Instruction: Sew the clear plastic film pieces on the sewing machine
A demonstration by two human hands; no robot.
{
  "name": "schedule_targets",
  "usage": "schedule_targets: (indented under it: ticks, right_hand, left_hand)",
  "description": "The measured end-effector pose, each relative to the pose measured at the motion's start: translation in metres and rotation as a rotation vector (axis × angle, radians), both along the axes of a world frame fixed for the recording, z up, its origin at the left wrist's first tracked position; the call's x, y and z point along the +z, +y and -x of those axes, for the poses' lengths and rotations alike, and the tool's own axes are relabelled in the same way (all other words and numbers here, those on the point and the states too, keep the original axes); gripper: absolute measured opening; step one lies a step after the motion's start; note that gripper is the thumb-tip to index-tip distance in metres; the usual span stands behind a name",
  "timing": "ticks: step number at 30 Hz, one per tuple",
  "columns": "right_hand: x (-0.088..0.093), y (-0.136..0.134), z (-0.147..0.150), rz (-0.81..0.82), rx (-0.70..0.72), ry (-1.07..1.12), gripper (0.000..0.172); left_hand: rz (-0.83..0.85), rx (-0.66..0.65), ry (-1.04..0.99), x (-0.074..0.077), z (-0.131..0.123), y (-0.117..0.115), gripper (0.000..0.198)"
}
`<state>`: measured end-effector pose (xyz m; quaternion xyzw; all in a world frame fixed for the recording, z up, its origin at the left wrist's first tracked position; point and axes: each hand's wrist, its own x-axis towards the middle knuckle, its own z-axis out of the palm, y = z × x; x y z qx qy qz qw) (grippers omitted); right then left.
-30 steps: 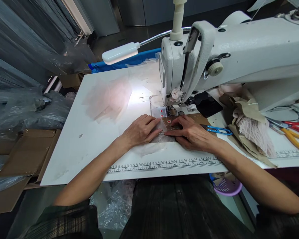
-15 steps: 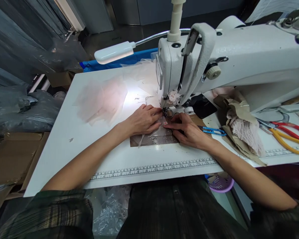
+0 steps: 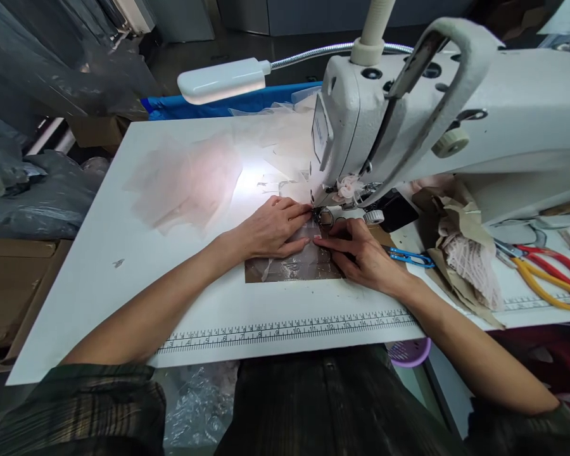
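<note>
My left hand [image 3: 280, 229] lies with fingers stretched on a piece of sheer pale fabric [image 3: 298, 266], its fingertips close to the presser foot [image 3: 322, 215] of a white sewing machine [image 3: 351, 120]. On the other side, my right hand [image 3: 363, 253] rests with fingers apart, the index finger extended onto the fabric beside a small pale label [image 3: 317, 235]. Neither hand visibly grips anything; both press the fabric down over a brown plate [image 3: 261, 272]. The right thumb is mostly hidden, and the needle point is too small to make out.
Sheer pink fabric pieces [image 3: 190, 180] lie left on the white table [image 3: 137, 297]. A lamp [image 3: 223, 81] shines above. At right are blue thread snips [image 3: 411, 256], a dark phone-like slab [image 3: 396, 210], lace in brown paper [image 3: 470, 253] and scissors [image 3: 551, 278]. A ruler strip [image 3: 294, 332] runs along the front.
The view has shifted, so the machine appears larger and farther right. Both hands stay at the presser foot in nearly the same pose. Any travel of the fabric is too slight to tell.
</note>
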<state>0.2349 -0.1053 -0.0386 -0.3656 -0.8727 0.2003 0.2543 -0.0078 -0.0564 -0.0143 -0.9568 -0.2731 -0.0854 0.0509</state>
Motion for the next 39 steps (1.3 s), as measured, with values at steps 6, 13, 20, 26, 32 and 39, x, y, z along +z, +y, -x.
schedule_targets:
  ticks: [6,13,20,26,32,39]
  right_hand:
    - [-0.001,0.000,0.000,-0.004,0.006,0.004,0.039]
    - [-0.002,-0.001,0.001,-0.029,-0.001,0.016,0.038]
    - [-0.003,0.000,0.001,-0.037,-0.010,0.019,0.035]
    - [-0.002,0.000,0.003,-0.048,-0.017,0.031,0.035]
    - [-0.002,0.000,0.005,-0.072,-0.024,0.040,0.034]
    - [-0.005,0.002,0.004,-0.111,-0.019,0.047,0.032]
  left_hand:
    - [-0.008,-0.005,0.015,-0.001,0.000,0.000,0.048]
    - [-0.010,0.016,0.024,-0.001,0.001,-0.002,0.049]
    - [-0.032,0.058,0.010,-0.002,-0.002,-0.007,0.048]
    - [0.046,-0.042,-0.074,0.024,0.011,-0.022,0.026]
    - [0.183,-0.234,-0.163,0.015,0.020,-0.048,0.017]
    - [-0.050,-0.235,-0.210,-0.006,0.005,-0.044,0.024]
